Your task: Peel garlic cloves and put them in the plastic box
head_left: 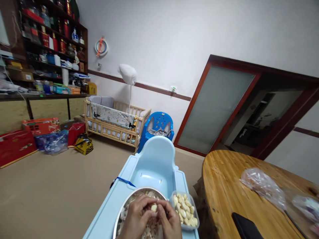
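A pale garlic clove [154, 208] is pinched between the fingertips of my left hand [139, 212] and my right hand [168, 217]. Both hands are closed around it, over a round metal bowl [118, 217]. Papery garlic skins [149, 229] fill the bowl, partly covered by my hands. Just right of my right hand, a clear plastic container [197, 223] holds several peeled garlic cloves [184, 209]. Bowl and container both rest on a light blue child's chair [159, 152].
A wooden table [221, 186] on the right carries a black phone [246, 226] and a plastic bag [263, 186]. Ahead stand a blue plastic chair [159, 122] and a wooden crib [112, 131]. Boxes and bags, among them a red box [16, 147], lie on the floor at left.
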{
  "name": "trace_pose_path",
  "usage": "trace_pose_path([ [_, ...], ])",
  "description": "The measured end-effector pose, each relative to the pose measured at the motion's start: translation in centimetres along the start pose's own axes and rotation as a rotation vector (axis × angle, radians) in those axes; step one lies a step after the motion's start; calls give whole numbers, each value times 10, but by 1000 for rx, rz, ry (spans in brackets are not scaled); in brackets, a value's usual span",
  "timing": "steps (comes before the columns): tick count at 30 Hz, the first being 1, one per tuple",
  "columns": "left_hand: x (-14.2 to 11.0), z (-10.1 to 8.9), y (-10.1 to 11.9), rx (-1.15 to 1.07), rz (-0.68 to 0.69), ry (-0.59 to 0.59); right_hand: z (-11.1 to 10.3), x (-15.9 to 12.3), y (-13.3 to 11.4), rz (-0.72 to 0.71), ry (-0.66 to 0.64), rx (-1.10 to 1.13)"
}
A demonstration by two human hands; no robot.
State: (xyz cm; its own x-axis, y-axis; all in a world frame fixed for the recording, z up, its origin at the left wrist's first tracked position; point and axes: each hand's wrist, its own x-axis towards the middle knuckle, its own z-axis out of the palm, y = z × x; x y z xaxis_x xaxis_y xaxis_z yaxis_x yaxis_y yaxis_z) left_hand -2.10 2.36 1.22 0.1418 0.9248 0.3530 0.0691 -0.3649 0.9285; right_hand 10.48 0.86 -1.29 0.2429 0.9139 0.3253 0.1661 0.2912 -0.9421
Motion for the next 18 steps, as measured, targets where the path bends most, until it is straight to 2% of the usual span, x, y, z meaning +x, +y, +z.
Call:
trace_pose_path([
  [6,-2,2,0,86,95,36,2,4,2,272,8,323],
  [12,-1,3,-4,63,113,89,-1,6,4,247,113,326],
  [18,-2,1,-8,44,53,134,2,3,2,251,130,343],
])
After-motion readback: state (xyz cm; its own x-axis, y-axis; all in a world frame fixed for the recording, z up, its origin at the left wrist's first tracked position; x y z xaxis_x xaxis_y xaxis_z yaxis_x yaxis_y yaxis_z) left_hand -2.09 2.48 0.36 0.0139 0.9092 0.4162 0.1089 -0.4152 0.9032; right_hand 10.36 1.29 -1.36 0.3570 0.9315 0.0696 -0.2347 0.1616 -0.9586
